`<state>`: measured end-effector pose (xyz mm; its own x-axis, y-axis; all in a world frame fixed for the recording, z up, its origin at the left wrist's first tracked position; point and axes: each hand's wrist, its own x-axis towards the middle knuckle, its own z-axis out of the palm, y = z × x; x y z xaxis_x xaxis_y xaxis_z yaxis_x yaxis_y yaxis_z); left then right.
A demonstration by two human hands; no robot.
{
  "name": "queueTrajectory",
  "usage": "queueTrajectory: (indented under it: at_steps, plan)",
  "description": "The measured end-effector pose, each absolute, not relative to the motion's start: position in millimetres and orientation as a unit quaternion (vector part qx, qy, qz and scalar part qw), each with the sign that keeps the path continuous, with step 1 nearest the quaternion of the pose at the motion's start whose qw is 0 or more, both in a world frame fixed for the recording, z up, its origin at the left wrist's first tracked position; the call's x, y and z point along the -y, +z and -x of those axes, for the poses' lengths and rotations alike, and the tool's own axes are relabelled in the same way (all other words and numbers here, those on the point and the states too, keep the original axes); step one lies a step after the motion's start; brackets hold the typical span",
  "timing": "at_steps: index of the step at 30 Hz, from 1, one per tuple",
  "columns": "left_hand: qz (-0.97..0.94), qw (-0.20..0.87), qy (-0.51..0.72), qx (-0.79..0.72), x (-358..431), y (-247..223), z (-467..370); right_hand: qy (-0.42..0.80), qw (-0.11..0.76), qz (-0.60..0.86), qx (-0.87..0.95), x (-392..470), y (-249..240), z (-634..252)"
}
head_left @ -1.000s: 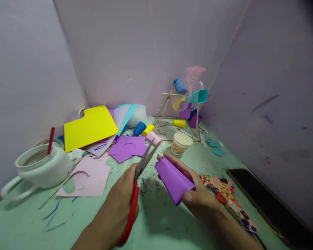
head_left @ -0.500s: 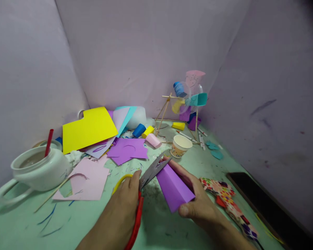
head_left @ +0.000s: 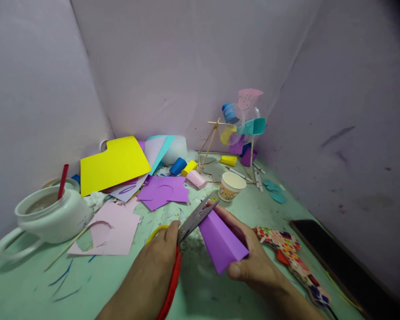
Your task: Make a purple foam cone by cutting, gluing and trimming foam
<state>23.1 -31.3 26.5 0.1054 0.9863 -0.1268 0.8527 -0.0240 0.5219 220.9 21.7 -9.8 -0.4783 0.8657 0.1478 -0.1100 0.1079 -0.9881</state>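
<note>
My left hand [head_left: 156, 258] is closed on scissors [head_left: 195, 219] with a red and a yellow handle. Their blades are slightly apart and reach the far upper edge of a purple folded paper piece [head_left: 222, 242]. The paper looks like a small tapered cup or box, tilted, its near end pointing down towards me. My right hand [head_left: 253, 249] grips this paper from the right, thumb at the near corner and fingers along the far side. The blades partly hide the paper's far end, so I cannot tell how deep they sit in it.
A white teapot-shaped mug [head_left: 53, 222] stands left, near cut pink paper [head_left: 118, 233] and purple paper [head_left: 163, 191]. A paper cup [head_left: 231, 186] stands ahead, before a stick frame [head_left: 208, 149] with a wheel of paper cups. A floral-patterned object [head_left: 293, 260] and a dark phone-like slab [head_left: 333, 258] lie right.
Both hands, the scissors and the purple paper stay nearly in place. The scissor blades look slightly closer together at the paper's edge, and the whole view has shifted a little.
</note>
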Motion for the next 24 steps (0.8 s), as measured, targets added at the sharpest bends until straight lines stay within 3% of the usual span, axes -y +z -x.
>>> queueTrajectory:
  at_steps: [24]
  plan:
    - [-0.709, 0.234, 0.266, -0.61, 27, 3, -3, 0.509, 0.363, 0.344, 0.7, -25, 3, -227]
